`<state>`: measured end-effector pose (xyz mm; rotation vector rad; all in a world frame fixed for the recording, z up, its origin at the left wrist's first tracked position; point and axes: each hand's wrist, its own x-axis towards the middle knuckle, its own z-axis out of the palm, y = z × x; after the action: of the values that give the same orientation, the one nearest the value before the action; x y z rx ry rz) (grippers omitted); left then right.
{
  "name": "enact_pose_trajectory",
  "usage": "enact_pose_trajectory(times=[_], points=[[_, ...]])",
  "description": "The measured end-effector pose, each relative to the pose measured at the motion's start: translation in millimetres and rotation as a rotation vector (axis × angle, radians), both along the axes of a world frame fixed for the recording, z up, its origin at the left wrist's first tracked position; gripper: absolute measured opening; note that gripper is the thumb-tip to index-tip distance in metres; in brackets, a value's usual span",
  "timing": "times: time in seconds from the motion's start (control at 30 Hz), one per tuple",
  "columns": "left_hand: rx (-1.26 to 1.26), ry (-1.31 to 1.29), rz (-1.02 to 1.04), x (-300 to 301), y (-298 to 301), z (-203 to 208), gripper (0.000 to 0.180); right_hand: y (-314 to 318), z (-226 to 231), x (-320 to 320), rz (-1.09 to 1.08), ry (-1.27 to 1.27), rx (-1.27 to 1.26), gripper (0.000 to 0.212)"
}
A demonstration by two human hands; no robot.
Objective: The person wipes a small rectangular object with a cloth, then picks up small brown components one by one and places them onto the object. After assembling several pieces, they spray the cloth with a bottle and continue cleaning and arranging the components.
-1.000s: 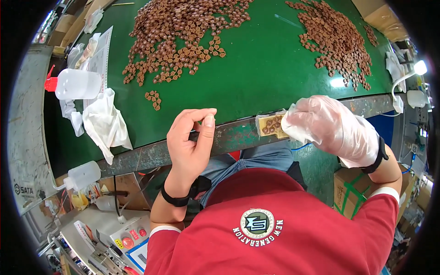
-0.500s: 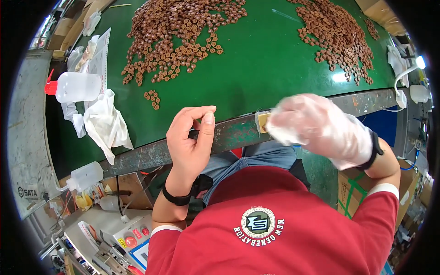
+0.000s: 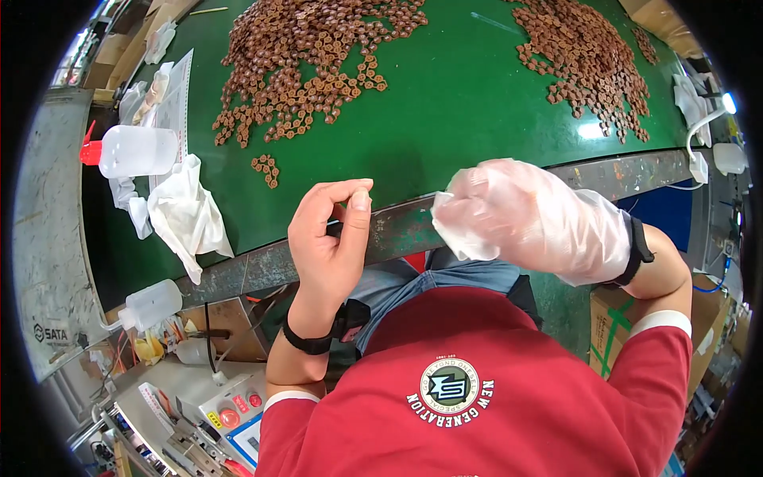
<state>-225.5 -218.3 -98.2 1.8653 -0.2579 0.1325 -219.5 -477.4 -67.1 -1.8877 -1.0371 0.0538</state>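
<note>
My left hand (image 3: 327, 238) is bare and raised over the table's front edge, thumb and forefinger pinched together. Whatever sits between those fingertips is too small to make out. Loose, translucent plastic covers my right hand (image 3: 534, 219), with a black band around the wrist. Its fingers are curled in at the table edge, and the crumpled plastic hides what they grip. Beyond my left hand lies a small cluster of brown, ring-like pieces (image 3: 270, 170). A large heap of the same small pieces (image 3: 294, 67) spreads behind it, and another heap (image 3: 588, 63) lies at the far right.
The green table (image 3: 429, 103) has a worn metal front edge (image 3: 262, 266). At left are a clear squeeze bottle with a red cap (image 3: 135, 151), a crumpled white cloth (image 3: 189, 211) and a second bottle (image 3: 151, 304). A white bent-neck lamp (image 3: 710, 123) stands at right.
My right hand has shifted slightly left along the table edge and now covers the small yellow block seen there before. My left hand holds nearly the same pose.
</note>
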Motion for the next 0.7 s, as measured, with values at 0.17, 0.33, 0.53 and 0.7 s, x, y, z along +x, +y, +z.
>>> enact_pose_trajectory(times=[0.17, 0.33, 0.53, 0.7], points=[[0.034, -0.052, 0.023, -1.3, 3.5, -4.0, 0.008, -17.6, 30.3, -2.5, -0.037, -0.026, -0.354, 0.016], [0.017, -0.018, -0.013, -0.4, -2.2, -0.6, 0.008, 2.3, 14.0, -0.3, 0.008, 0.154, -0.142, 0.019], [0.008, -0.021, 0.011, -1.5, 2.5, -1.5, 0.009, -17.3, 6.3, -0.3, 0.023, -0.182, -0.202, 0.02], [0.001, 0.015, -0.012, -1.5, -3.0, 1.9, 0.009, -8.5, 22.3, -3.2, -0.056, -0.018, -0.329, 0.026]])
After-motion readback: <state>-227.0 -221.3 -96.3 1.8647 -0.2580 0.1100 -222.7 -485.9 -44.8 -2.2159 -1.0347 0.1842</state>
